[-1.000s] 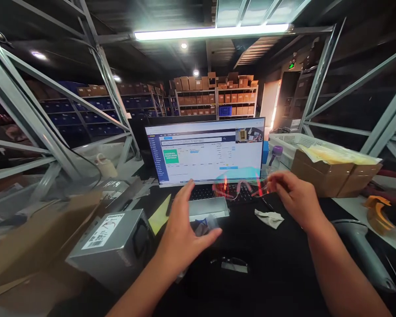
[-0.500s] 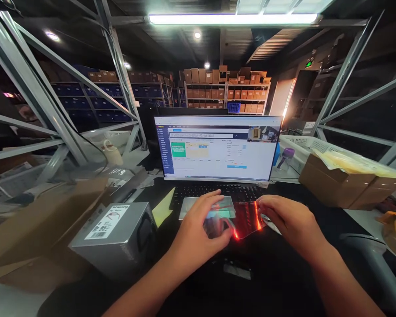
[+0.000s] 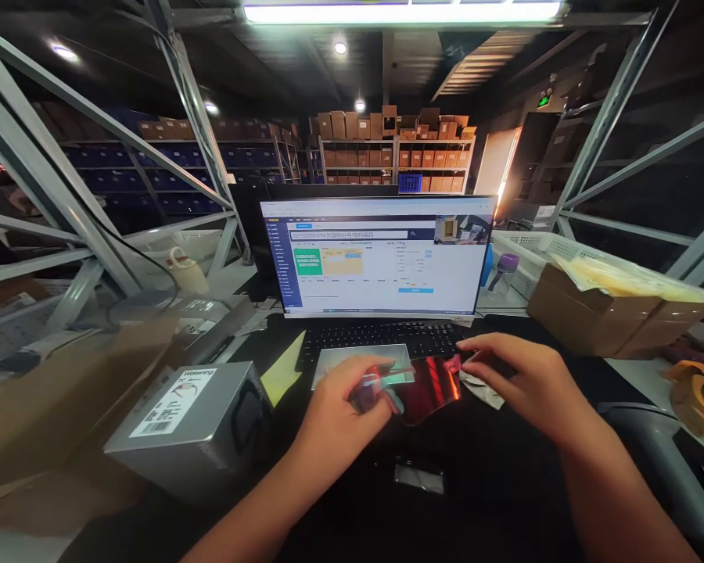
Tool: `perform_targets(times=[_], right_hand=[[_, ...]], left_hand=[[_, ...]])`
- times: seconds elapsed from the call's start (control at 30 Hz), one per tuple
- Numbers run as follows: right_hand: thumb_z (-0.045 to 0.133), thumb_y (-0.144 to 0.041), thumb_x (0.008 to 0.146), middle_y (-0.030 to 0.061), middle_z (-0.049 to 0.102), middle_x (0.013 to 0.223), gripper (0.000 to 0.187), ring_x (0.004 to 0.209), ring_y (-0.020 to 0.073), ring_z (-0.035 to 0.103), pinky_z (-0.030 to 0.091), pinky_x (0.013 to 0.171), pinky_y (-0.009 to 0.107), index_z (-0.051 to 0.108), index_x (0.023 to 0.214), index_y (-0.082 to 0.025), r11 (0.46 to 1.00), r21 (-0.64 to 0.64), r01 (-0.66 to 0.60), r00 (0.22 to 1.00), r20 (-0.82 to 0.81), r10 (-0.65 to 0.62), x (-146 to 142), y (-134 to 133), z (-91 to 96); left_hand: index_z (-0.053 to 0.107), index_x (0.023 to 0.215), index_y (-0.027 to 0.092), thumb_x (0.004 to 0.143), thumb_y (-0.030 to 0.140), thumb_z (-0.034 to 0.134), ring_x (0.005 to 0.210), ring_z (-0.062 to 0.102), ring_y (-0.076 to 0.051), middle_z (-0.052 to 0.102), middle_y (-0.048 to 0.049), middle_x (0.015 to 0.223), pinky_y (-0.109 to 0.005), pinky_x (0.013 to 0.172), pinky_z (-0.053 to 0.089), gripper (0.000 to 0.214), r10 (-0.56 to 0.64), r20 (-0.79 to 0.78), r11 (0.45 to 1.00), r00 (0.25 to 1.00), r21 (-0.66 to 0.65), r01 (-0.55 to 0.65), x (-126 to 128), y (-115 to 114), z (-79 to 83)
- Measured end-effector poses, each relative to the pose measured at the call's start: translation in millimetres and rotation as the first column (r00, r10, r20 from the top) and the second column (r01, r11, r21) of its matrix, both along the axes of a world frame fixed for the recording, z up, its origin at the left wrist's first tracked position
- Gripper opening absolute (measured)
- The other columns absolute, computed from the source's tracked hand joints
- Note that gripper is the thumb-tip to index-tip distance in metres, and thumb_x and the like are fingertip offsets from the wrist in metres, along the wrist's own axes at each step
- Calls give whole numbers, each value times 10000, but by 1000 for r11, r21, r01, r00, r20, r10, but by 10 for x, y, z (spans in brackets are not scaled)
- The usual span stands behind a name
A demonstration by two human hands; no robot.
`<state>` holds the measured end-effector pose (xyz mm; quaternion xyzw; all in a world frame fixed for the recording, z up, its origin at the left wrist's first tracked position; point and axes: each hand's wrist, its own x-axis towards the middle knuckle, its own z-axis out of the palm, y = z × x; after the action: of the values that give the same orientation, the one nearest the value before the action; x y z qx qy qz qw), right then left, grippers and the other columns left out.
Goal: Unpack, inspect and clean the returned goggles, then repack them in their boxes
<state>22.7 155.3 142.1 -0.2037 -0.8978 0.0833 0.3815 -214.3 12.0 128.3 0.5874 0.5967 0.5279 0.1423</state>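
Note:
Both my hands hold a pair of glasses with red mirrored lenses [image 3: 428, 385] low over the black desk, in front of the keyboard [image 3: 381, 338]. My left hand [image 3: 343, 407] pinches the left side of the glasses, fingers closed. My right hand [image 3: 519, 379] grips the right end, fingers curled. A flat silver box [image 3: 340, 361] lies just behind the glasses. A crumpled white cloth [image 3: 486, 391] lies under my right hand.
A lit monitor [image 3: 378, 254] stands behind the keyboard. A grey labelled box [image 3: 188, 414] and brown cardboard [image 3: 52, 391] sit at left. An open carton of yellow packets [image 3: 616, 301] is at right, with a scanner handle [image 3: 651, 438] near it. A small clear bag [image 3: 419, 475] lies near me.
The glasses came down from in front of the screen to just above the desk. My left hand, open a second ago, closed on them.

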Motion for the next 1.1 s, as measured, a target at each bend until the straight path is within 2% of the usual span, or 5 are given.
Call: perform_targets(times=[0.23, 0.37, 0.53, 0.93, 1.1], right_hand=[[693, -232, 872, 13, 744, 1064, 221, 937, 186, 694, 500, 745, 253, 705, 1092, -250, 841, -362, 403, 780, 617, -108, 191, 665, -137], [820, -114, 734, 32, 733, 1032, 291, 877, 181, 694, 528, 744, 264, 709, 994, -179, 752, -381, 537, 594, 804, -17, -5, 966, -448], [648, -359, 975, 43, 688, 1000, 238, 840, 160, 671, 586, 762, 344, 665, 1059, -137, 698, -308, 647, 483, 874, -63, -198, 1045, -666], [474, -422, 981, 94, 678, 870, 368, 931, 264, 601, 319, 662, 315, 616, 717, -209, 766, -72, 638, 725, 392, -567, 106, 814, -121], [464, -518, 925, 30, 547, 629, 386, 627, 203, 529, 344, 587, 294, 490, 678, -223, 801, -474, 366, 887, -83, -455, -169, 527, -193]], left_hand=[[750, 1070, 271, 794, 215, 669, 930, 714, -160, 762, 3, 1024, -219, 761, 562, 293, -9, -13, 999, 1000, 41, 10, -40, -13, -5], [758, 1048, 255, 779, 212, 671, 902, 720, -159, 773, 0, 1004, -219, 770, 559, 285, 2, -32, 999, 999, 44, -1, -38, -27, 14], [749, 1071, 250, 797, 218, 668, 879, 711, -155, 769, -3, 991, -223, 786, 548, 288, -7, -63, 1000, 998, 18, 9, -69, -36, 24], [696, 1158, 277, 839, 263, 643, 832, 704, -145, 758, 18, 965, -226, 738, 560, 323, 131, -42, 988, 990, 87, -127, -84, 23, -125], [667, 1211, 237, 837, 214, 604, 835, 709, -156, 763, -11, 1010, -251, 730, 577, 380, 224, -96, 949, 970, 248, -195, -41, 31, -194]])
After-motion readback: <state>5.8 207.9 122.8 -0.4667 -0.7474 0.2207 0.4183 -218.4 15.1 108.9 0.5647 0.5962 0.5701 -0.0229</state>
